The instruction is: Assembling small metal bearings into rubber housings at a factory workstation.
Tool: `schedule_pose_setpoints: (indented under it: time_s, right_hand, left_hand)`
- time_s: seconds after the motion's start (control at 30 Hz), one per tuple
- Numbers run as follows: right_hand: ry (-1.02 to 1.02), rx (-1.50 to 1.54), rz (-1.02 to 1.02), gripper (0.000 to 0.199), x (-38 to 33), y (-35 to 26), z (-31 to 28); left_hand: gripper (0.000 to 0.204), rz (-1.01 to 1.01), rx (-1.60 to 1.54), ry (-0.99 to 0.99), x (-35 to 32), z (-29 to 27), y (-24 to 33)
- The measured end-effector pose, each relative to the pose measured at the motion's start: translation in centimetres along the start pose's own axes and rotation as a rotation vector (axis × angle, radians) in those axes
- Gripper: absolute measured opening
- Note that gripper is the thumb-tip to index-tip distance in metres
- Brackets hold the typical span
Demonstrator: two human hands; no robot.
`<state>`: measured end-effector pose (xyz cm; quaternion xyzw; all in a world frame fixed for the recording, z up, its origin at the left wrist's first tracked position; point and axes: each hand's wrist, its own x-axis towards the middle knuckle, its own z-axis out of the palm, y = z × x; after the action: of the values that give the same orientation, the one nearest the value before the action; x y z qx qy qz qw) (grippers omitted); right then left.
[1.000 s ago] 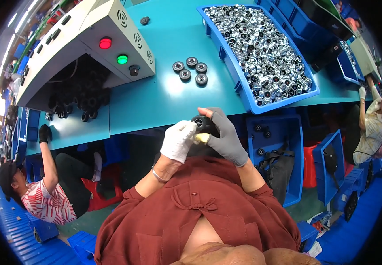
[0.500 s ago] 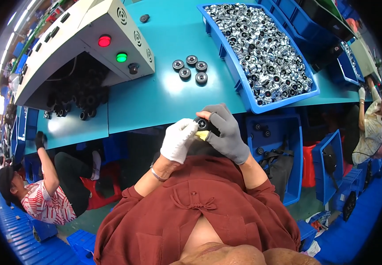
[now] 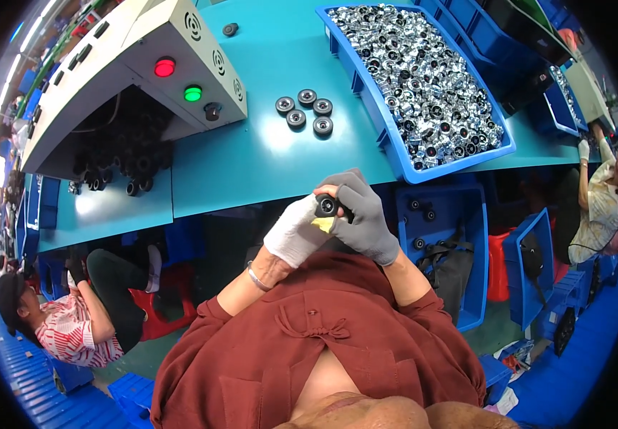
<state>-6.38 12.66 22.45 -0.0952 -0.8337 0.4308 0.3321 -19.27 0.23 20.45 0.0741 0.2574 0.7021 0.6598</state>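
The person's two gloved hands meet just below the near edge of the teal bench (image 3: 266,164), close to the chest. The left hand (image 3: 296,232), in a white glove, and the right hand (image 3: 360,214), in a grey glove, both close their grip on one small black round part (image 3: 325,206), which sits between the fingertips with its open end facing up toward the camera. A small yellow patch (image 3: 322,224) shows just below the part, at about 6 o'clock from it, against the white glove; what it is cannot be told.

On the bench at about 12 o'clock from the hands lie five black round wheels (image 3: 305,114) in a loose cluster, well apart from the hands. At 1 o'clock stands a long blue tray (image 3: 395,154) heaped with shiny silver round parts (image 3: 423,79). At 10 o'clock stands a grey machine housing (image 3: 130,50) with a red button (image 3: 165,67) and a green button (image 3: 192,93); a heap of black parts (image 3: 120,154) lies in its dark opening.

Under the bench, at 3 o'clock from the hands, a blue bin (image 3: 459,236) holds a few black parts. Another person in a striped shirt (image 3: 73,336) sits low at 8 o'clock, and a further person (image 3: 595,207) works at the far right edge.
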Motion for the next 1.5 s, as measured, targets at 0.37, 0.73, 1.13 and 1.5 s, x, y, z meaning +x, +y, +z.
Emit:
schedule_pose_setpoints:
  time_s: [0.37, 0.73, 1.13, 1.5]
  right_hand:
    - [-0.001, -0.069, 0.076, 0.035, 0.1, -0.7, -0.7]
    - [0.073, -0.090, 0.092, 0.035, 0.3, -1.3, -0.9]
    - [0.036, -0.312, -0.069, 0.035, 0.6, -1.7, -0.7]
    - [0.033, -0.335, -0.071, 0.035, 0.5, -1.6, -0.3]
  left_hand:
    - [0.031, 0.056, 0.505, 0.182, 0.4, -0.1, 1.0]
    - [0.033, 0.058, 0.454, 0.133, 0.7, -0.3, 0.1]
    - [0.029, -0.015, 0.044, 0.090, 0.4, 0.7, -0.4]
    - [0.045, -0.092, -0.136, 0.025, 0.3, 0.4, -0.5]
